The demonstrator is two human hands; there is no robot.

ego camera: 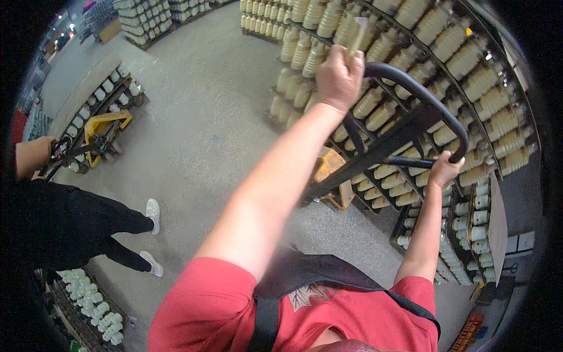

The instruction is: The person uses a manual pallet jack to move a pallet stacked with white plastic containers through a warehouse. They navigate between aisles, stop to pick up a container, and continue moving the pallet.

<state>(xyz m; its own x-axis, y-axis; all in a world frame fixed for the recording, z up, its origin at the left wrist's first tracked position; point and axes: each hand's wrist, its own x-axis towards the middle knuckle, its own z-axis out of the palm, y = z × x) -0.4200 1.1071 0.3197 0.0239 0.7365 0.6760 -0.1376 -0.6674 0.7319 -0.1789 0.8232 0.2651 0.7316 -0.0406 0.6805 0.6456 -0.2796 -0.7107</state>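
A black looped pallet jack handle (433,99) rises in front of me on its dark shaft (374,149). My left hand (341,79) closes around the loop's upper left corner. A blurred pale, slim item (360,35) shows just above that fist; whether the hand holds it or it stands behind is unclear. On the lower right corner, my right hand (446,169) grips the same loop. Below is the jack's worn yellow body (332,169). Close behind the handle stand stacked tiers of pale ribbed bottles (457,53), separated by dark boards.
A person in black (66,224) stands at left, one hand (37,152) on another handle of a yellow pallet jack (105,127), beside a board-topped load (88,94). White jars (90,303) sit lower left. More stacked jars (479,215) stand at right, on grey floor (193,105).
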